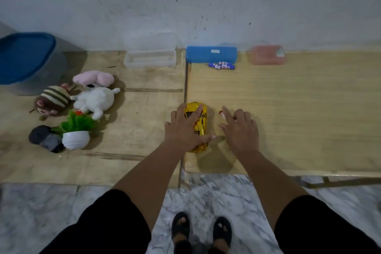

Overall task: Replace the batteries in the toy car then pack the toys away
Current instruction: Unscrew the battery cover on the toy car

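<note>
A shiny yellow toy car lies on the wooden table near its front edge, pointing away from me. My left hand rests flat on top of it with spread fingers and the thumb past the car's right side. Hovering just right of the car is my right hand, fingers apart, its index fingertip beside a small red-and-white object. Blue-and-white batteries lie at the back in front of a blue case.
Plush toys, a small potted plant and a dark bundle sit on the left table. Along the wall stand a blue-lidded bin, a clear plastic box and a pink container.
</note>
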Motion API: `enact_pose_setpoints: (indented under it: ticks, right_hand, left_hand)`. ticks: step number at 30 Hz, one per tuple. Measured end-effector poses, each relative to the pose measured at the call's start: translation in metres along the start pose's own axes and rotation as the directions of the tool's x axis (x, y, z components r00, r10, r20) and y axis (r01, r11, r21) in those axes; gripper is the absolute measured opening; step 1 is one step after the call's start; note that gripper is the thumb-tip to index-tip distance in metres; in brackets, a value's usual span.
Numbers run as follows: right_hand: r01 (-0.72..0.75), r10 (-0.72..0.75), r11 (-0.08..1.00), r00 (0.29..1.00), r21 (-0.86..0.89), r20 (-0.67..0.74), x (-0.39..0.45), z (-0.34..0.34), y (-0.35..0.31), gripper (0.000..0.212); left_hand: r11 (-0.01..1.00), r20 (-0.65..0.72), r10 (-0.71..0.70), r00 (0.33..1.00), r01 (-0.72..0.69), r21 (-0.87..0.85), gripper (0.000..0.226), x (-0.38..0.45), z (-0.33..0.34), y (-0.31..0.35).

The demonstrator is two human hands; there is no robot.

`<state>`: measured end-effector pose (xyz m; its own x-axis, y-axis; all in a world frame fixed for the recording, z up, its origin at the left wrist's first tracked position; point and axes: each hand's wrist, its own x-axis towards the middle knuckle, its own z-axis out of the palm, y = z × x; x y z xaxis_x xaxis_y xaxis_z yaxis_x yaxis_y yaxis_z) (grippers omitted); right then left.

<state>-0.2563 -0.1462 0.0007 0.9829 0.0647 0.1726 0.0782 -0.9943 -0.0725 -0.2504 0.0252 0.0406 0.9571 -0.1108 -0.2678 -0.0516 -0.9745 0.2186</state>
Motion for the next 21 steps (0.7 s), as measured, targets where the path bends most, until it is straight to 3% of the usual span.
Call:
enact_pose_setpoints:
  ticks: [3,8,14,18,21]
  right_hand:
    - [0.098,-0.098,0.995,0.994,-0.006,-0.052,0.003,-0.008,-0.006,0.056]
    - [0.138,-0.138,0.989,0.99,0.043,-0.005,0.008,-0.011,-0.019,0.048]
    - [0.098,-0.109,0.985,0.992,0.143,0.065,0.008,-0.009,-0.024,0.045]
    - [0.051,-0.097,0.926,0.99,0.375,0.105,0.018,-0.025,-0.032,0.055]
    - [-0.108,-0.038,0.749,0.978,0.654,0.206,0.031,-0.048,-0.04,0.041]
  left_hand:
    - [0.998,-0.009,0.014,1.0,-0.015,-0.054,0.098,-0.001,0.001,-0.002]
    - [0.992,-0.011,0.048,0.999,-0.049,-0.116,0.098,0.0,0.002,-0.001]
    - [0.938,-0.032,0.038,0.999,-0.047,-0.344,0.097,-0.002,0.002,-0.007]
    - [0.725,0.04,-0.005,0.999,0.031,-0.688,0.097,0.001,-0.014,-0.016]
    - [0.41,0.056,-0.023,0.998,0.061,-0.91,0.087,-0.002,-0.043,-0.016]
